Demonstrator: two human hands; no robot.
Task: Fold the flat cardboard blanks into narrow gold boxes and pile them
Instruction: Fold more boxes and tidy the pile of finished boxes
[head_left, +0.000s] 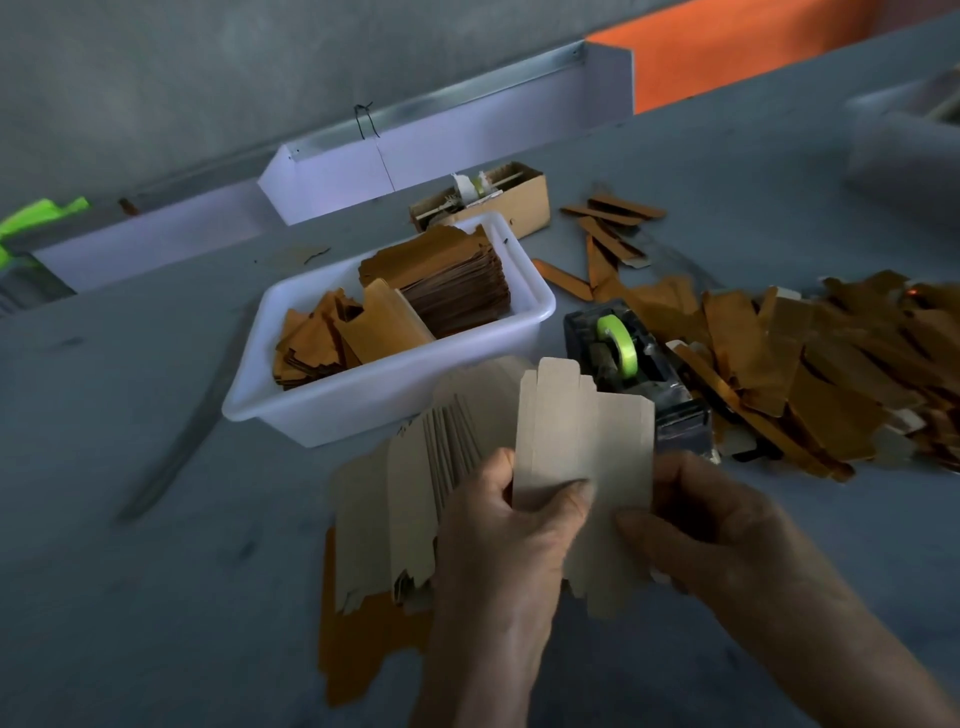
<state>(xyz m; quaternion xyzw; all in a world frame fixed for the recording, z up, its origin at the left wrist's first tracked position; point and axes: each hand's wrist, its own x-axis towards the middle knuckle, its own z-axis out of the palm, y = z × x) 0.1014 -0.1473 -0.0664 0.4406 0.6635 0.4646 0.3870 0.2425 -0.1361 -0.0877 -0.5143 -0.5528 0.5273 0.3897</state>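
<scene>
Both hands hold one flat cardboard blank (592, 447) upright, its pale beige back facing me. My left hand (511, 540) pinches its lower left part, thumb on the front. My right hand (696, 525) grips its lower right edge. Behind my left hand a fanned stack of beige blanks (400, 499) lies on the table, one gold-faced blank (358, 639) underneath. A pile of folded narrow gold boxes (810, 364) spreads over the right of the table.
A white plastic tub (374, 400) with gold blanks stands ahead. A tape dispenser (634, 374) with green tape sits right of it. A small brown carton (498, 202) and several loose gold boxes (608, 228) lie further back, white trays beyond.
</scene>
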